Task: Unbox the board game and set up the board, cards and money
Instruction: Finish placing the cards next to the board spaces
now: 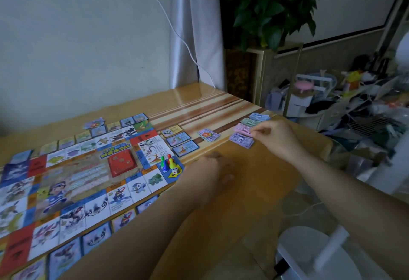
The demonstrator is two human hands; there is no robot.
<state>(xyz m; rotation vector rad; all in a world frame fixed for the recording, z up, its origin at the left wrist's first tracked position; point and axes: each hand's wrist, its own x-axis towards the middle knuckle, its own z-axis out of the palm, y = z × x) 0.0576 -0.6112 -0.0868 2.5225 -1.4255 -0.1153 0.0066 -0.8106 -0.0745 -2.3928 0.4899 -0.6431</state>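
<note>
The coming move is judged to turn on the row of money at the far right of the surface point(221, 107). Four small stacks are laid edge to edge in a line running from 7 o'clock to 1 o'clock: a purple stack point(241, 140) nearest, then a pink stack point(243, 129), a green stack point(250, 122) and a blue stack point(259, 116) farthest. The row lies at 9 o'clock from the right hand point(274, 133), which is by far the nearer. Its fingers are curled and its fingertips are pinched on the near edge of the pink stack; whether a note is being lifted cannot be told. From the left hand point(210, 169) the money lies at 1 o'clock, well apart. That hand is rested palm down on the surface with relaxed fingers, nothing being held, just beside the near corner of the board point(73, 175). The notes are seen as thin, slightly fanned paper, printed with small figures, their long sides set across the row. The board is spread flat at 9 o'clock, with a red deck point(122, 164) at its middle, coloured pawns point(167, 162) on its corner square and cards laid round its edges.
</note>
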